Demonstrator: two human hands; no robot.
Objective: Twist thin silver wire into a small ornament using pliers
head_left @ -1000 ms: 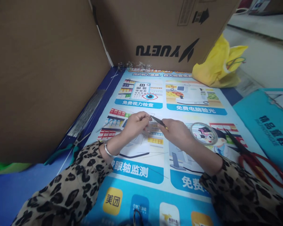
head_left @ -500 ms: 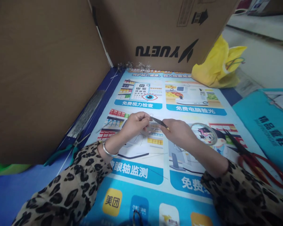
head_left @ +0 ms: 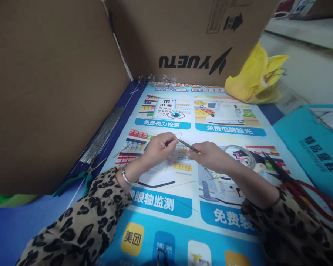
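Near the middle of the printed sheet (head_left: 166, 184), my left hand (head_left: 161, 147) is closed in a pinch on thin wire (head_left: 179, 133), which loops up beside the fingertips. My right hand (head_left: 208, 154) is closed around a slim dark tool (head_left: 186, 144), its pointed tip touching the wire at my left fingertips. The tool looks like tweezers. Below and beside my right hand lies a loose bundle of thin wire (head_left: 211, 173). A clear ring-shaped coil (head_left: 254, 157) rests to the right of it. How the wire sits between my left fingers is hidden.
Cardboard panels (head_left: 194, 33) stand behind and left. Straight wires (head_left: 104, 135) and green-handled pliers (head_left: 87, 175) lie at left, wire scraps (head_left: 166, 79) at the back. On the right are red-handled scissors (head_left: 302, 192), a teal bag (head_left: 310, 144) and a yellow bag (head_left: 252, 81).
My right hand has moved slightly right, and more of the dark tool and the wire bundle shows. My left hand still pinches near the tool's tip.
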